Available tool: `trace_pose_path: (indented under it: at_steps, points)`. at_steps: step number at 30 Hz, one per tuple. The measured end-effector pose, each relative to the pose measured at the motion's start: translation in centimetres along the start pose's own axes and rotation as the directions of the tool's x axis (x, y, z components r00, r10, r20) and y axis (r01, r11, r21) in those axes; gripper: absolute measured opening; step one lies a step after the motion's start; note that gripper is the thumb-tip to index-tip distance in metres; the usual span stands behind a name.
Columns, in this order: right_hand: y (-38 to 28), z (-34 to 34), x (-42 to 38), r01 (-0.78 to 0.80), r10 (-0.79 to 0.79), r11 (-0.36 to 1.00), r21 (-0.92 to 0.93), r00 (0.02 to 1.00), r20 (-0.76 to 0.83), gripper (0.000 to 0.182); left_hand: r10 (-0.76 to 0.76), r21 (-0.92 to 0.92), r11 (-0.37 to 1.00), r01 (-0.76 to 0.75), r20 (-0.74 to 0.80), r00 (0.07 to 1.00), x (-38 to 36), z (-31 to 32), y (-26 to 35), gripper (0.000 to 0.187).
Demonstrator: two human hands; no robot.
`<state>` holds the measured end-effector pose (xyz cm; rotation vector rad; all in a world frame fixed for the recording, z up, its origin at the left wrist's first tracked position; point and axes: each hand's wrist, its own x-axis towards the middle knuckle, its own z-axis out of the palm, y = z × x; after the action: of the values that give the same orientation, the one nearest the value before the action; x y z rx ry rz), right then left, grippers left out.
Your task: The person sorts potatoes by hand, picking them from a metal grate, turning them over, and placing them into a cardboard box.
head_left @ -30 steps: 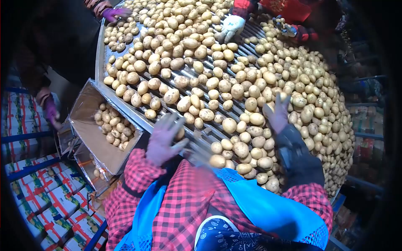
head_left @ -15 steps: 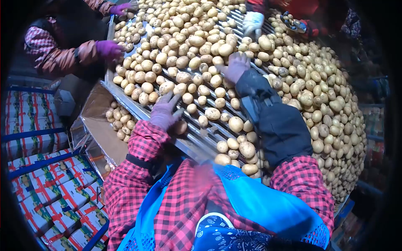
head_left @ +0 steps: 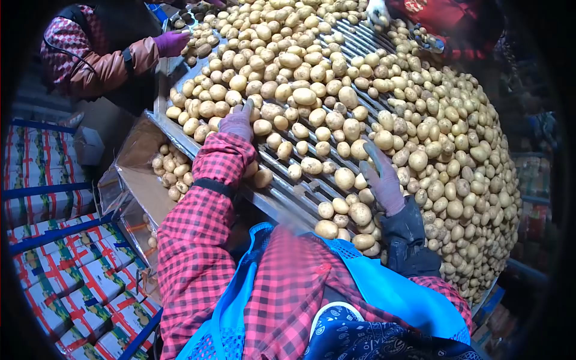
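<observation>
Stacked printed cartons (head_left: 72,282) fill the floor at far left; beside them an open box (head_left: 135,180) holds only a shallow layer of potatoes (head_left: 171,171), so I judge sorting far from done. Left hand (head_left: 237,123) lies flat, fingers spread, on potatoes at the roller surface (head_left: 288,198) edge, long axis up-belt. Right hand (head_left: 383,180) rests open, gripping nothing (potatoes lie every way).
</observation>
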<state>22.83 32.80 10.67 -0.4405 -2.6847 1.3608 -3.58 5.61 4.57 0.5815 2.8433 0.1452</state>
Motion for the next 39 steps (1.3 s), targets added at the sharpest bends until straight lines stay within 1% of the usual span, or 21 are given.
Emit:
trace_pose_path:
  at_steps: [2, 3, 5, 6, 8, 9, 11, 13, 15, 16, 19, 22, 23, 25, 26, 27, 29, 30, 33, 34, 39]
  points:
    - [-0.3, 0.4, -0.7, -0.017, 0.017, 1.0, -0.011, 1.0, 0.0, 0.05, -0.024, -0.107, 0.994, 0.032, 0.071, 0.997, 0.6, -0.2, -0.6, 0.078]
    - [-0.5, 0.8, -0.6, -0.029, 0.029, 0.999, -0.02, 1.0, 0.002, 0.05, -0.005, -0.211, 0.978, 0.01, 0.021, 1.0, 0.7, 0.3, -1.3, 0.075]
    - [-1.8, 1.2, -0.2, 0.068, -0.068, 0.998, -0.017, 0.998, 0.009, 0.051, 0.03, -0.592, 0.806, 0.008, 0.055, 0.998, 0.5, 0.6, -3.4, 0.067]
    - [-2.3, 1.6, 0.1, 0.068, -0.069, 0.997, 0.023, 0.998, 0.014, 0.051, 0.025, -0.885, 0.465, -0.008, 0.004, 1.0, -0.4, 1.2, -3.9, 0.063]
    - [-3.5, 2.3, 0.6, 0.078, -0.082, 0.993, 0.093, 0.996, 0.044, 0.05, -0.01, -0.986, 0.062, 0.157, 0.156, 0.988, -3.5, -2.0, -3.6, 0.056]
    - [-3.1, 3.1, 0.7, 0.064, -0.072, 0.992, 0.11, 0.995, 0.069, 0.049, 0.012, -0.963, -0.137, 0.231, 0.232, 0.973, -5.3, -3.0, -3.7, 0.052]
    - [-3.5, 4.3, 1.0, 0.136, -0.146, 0.986, 0.097, 0.984, 0.104, 0.049, 0.093, -0.819, -0.539, 0.199, 0.177, 0.98, -9.7, -3.6, -3.8, 0.046]
    - [-4.8, 5.0, 1.2, 0.144, -0.158, 0.984, 0.104, 0.977, 0.144, 0.049, 0.25, -0.582, -0.77, 0.26, 0.1, 0.963, -12.7, -2.7, -5.3, 0.051]
    - [-5.6, 5.7, 1.1, 0.158, -0.18, 0.978, 0.132, 0.969, 0.171, 0.05, 0.338, -0.318, -0.896, 0.31, -0.034, 0.94, -15.1, -2.1, -5.8, 0.057]
    - [-5.5, 6.1, 1.0, 0.18, -0.195, 0.979, 0.095, 0.961, 0.195, 0.051, 0.26, -0.266, -0.93, 0.252, 0.004, 0.966, -16.3, -1.5, -5.8, 0.062]
    - [-6.6, 6.8, 0.6, 0.196, -0.211, 0.977, 0.082, 0.94, 0.27, 0.052, 0.232, -0.168, -0.957, 0.238, 0.053, 0.971, -18.4, -0.6, -6.3, 0.073]
    - [-7.8, 7.2, 0.3, 0.183, -0.209, 0.977, 0.111, 0.926, 0.315, 0.052, 0.155, -0.278, -0.935, 0.22, 0.237, 0.959, -19.2, 0.9, -7.8, 0.078]
    - [-8.2, 7.2, 0.2, 0.151, -0.184, 0.981, 0.122, 0.924, 0.335, 0.052, 0.085, -0.387, -0.905, 0.178, 0.244, 0.966, -19.8, 1.1, -7.9, 0.077]
    - [-8.7, 7.6, -0.1, 0.248, -0.258, 0.966, 0.074, 0.909, 0.328, 0.051, 0.055, -0.444, -0.882, 0.156, 0.234, 0.971, -20.5, 2.0, -8.2, 0.072]
    - [-8.8, 7.9, -0.1, 0.226, -0.244, 0.97, 0.093, 0.91, 0.334, 0.051, 0.145, -0.265, -0.948, 0.178, 0.141, 0.979, -20.7, 2.7, -8.3, 0.066]
    - [-8.9, 8.2, -0.1, 0.205, -0.233, 0.972, 0.114, 0.908, 0.348, 0.05, 0.106, -0.3, -0.946, 0.124, 0.077, 0.991, -21.0, 4.2, -8.7, 0.058]
    - [-8.1, 8.8, -0.3, 0.142, -0.194, 0.976, 0.162, 0.906, 0.375, 0.051, 0.023, -0.315, -0.946, 0.073, 0.159, 0.987, -22.0, 5.2, -9.4, 0.051]
    - [-8.1, 8.9, -0.2, 0.157, -0.201, 0.977, 0.142, 0.897, 0.393, 0.051, -0.04, -0.392, -0.92, -0.021, 0.039, 0.998, -22.8, 5.0, -9.3, 0.048]
    - [-8.2, 8.8, -0.3, 0.181, -0.213, 0.977, 0.114, 0.88, 0.424, 0.052, -0.061, -0.314, -0.948, -0.054, 0.014, 0.998, -24.5, 3.7, -10.2, 0.046]
    - [-8.4, 9.0, -0.1, 0.185, -0.214, 0.977, 0.108, 0.879, 0.426, 0.052, -0.135, -0.25, -0.963, -0.101, 0.121, 0.983, -25.2, 4.0, -10.6, 0.044]
    - [-9.0, 9.0, -0.2, 0.222, -0.246, 0.969, 0.108, 0.868, 0.431, 0.052, -0.221, -0.212, -0.959, -0.189, 0.138, 0.965, -27.5, 6.3, -14.1, 0.051]
